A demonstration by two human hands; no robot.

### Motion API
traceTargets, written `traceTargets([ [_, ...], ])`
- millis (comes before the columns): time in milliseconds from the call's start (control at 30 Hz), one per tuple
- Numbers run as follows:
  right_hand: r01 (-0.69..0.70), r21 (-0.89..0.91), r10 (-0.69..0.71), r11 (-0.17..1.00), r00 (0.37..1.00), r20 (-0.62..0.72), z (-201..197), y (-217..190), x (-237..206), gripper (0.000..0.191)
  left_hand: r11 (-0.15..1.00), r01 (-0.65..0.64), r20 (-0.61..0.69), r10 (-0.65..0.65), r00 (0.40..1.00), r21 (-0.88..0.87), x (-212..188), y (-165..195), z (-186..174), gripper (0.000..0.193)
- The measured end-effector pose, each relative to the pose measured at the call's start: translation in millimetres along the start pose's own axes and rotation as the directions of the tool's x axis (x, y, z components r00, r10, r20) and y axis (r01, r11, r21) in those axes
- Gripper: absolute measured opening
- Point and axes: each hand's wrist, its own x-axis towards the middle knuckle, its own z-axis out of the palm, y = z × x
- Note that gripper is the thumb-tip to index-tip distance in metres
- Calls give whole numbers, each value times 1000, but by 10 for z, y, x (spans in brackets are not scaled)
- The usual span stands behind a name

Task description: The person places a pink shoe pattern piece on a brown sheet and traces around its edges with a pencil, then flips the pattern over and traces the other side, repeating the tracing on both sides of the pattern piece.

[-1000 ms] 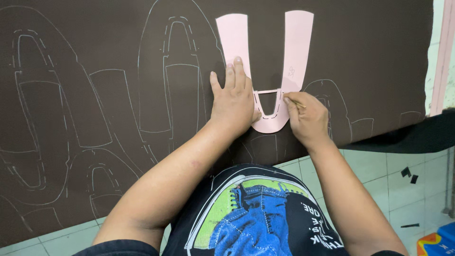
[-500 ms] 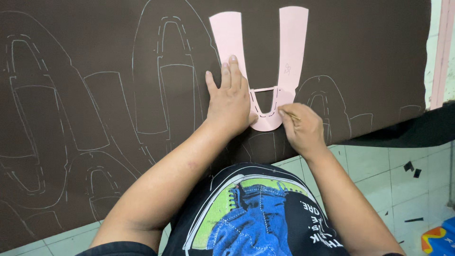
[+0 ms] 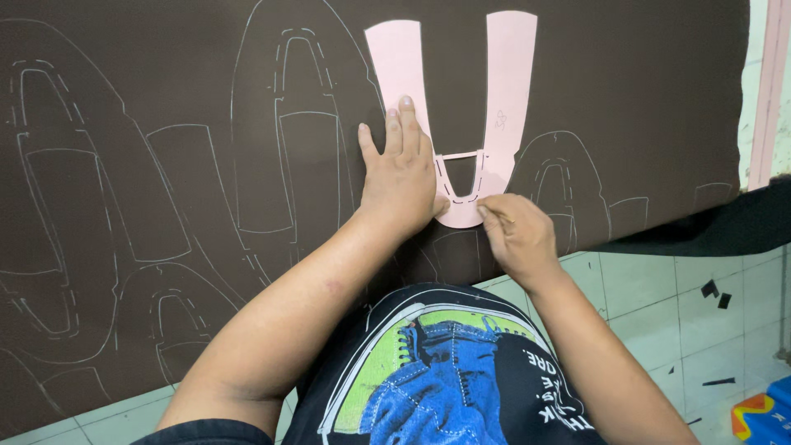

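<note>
One pink template (image 3: 451, 115) under flat left hand (image 3: 401, 181); right hand (image 3: 515, 235) pinched, contents unclear.

We see a matt pink U-shaped card template (image 3: 449, 124) on a smooth, matt dark brown leather-like sheet (image 3: 165, 206) with thin chalky outlines; glossy pale tiles (image 3: 651, 305) lie below.

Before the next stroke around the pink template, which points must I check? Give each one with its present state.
1. Pink template lies flat on the brown sheet: ok.
2. Left hand presses on the template's left arm: ok.
3. Right hand is at the template's lower edge: ok.
4. Marking tool in the right hand: cannot tell, hidden by the fingers.
5. Template clear of the neighbouring traced outlines: cannot tell, the hands cover part of it.
</note>
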Motion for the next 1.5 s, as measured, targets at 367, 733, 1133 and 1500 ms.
traceTargets([
  [367, -147, 126, 140, 981, 988, 66, 28, -53, 39, 10, 999, -18, -16, 19, 1000, 30, -9, -7, 33, 110],
  [733, -130, 195, 111, 972, 988, 107, 99, -60, 154, 9, 999, -20, -45, 21, 999, 29, -26, -12, 36, 112],
  [1133, 10, 176, -20, 984, 998, 56, 208, -86, 359, 11, 999, -27, -82, 29, 996, 22, -16, -24, 106, 106],
  [1500, -128, 211, 106, 969, 988, 116, 189, -99, 475, 12, 1000, -17, -104, 16, 994, -13, -47, -13, 114, 114],
])
